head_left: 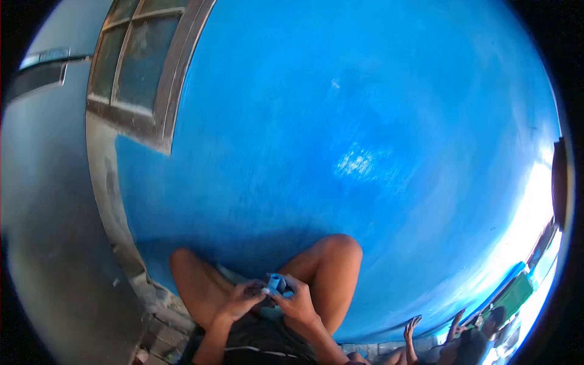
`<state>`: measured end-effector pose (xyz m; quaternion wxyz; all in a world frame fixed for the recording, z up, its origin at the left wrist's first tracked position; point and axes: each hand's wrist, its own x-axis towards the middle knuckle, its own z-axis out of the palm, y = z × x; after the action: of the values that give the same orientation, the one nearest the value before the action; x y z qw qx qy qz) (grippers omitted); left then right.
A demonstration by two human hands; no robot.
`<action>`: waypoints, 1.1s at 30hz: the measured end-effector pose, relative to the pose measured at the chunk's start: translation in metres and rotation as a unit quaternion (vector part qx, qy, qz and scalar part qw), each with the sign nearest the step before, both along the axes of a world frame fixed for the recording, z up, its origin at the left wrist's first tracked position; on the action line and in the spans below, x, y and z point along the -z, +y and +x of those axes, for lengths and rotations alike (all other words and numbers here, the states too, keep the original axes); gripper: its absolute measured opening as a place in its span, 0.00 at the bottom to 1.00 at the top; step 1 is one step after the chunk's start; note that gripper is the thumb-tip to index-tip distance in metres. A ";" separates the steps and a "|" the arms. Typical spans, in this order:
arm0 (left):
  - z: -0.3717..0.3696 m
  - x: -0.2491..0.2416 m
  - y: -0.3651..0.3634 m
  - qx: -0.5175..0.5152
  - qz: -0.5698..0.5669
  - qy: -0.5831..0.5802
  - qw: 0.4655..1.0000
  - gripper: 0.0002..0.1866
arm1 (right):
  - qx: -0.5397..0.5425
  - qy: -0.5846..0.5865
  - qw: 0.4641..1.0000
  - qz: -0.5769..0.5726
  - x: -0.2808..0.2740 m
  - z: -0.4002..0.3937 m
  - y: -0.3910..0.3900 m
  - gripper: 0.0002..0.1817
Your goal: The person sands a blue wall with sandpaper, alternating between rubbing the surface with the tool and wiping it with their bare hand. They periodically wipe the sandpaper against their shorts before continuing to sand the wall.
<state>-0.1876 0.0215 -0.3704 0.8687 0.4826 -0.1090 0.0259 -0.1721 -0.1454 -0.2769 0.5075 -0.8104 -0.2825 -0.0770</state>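
Observation:
My right hand (298,302) is closed around a small blue object (275,282) with a dark opening at its top end; its exact kind is too small to tell. My left hand (244,298) meets it from the left, with fingers drawn together in a pinch. A tiny whitish spot shows at the left fingertips, and what they grip, if anything, cannot be made out. Both hands are low in the view, between my bent bare knees (342,252), above dark clothing (261,337).
A glossy blue wall (292,152) rises close in front of me, with a wooden-framed window (143,64) at upper left. Grey paving (165,340) lies lower left. At lower right another person (474,344) sits with a raised hand (412,326), near a green container (514,296).

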 end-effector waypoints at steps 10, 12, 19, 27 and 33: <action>-0.012 -0.027 0.008 0.005 0.184 -0.005 0.983 0.17 | -0.022 -0.057 0.990 -0.127 -0.016 -0.006 -0.006 0.30; -0.013 -0.026 0.005 0.029 0.149 0.008 0.988 0.19 | -0.031 -0.054 0.989 -0.138 -0.011 -0.006 -0.007 0.33; -0.010 -0.024 0.005 -0.024 0.118 -0.014 0.993 0.19 | -0.033 -0.030 0.995 -0.091 -0.012 -0.003 -0.007 0.39; -0.007 -0.027 0.015 -0.007 -0.071 0.030 0.997 0.18 | 0.041 -0.104 0.981 -0.159 -0.017 -0.016 -0.007 0.34; -0.013 -0.037 0.000 -0.028 -0.071 -0.011 0.997 0.20 | -0.097 -0.336 0.885 -0.307 -0.005 -0.014 -0.014 0.35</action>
<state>-0.2008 0.0217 -0.3331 0.8985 0.4222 -0.1023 0.0633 -0.1860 -0.1592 -0.2715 0.1129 -0.8202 -0.5222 -0.2043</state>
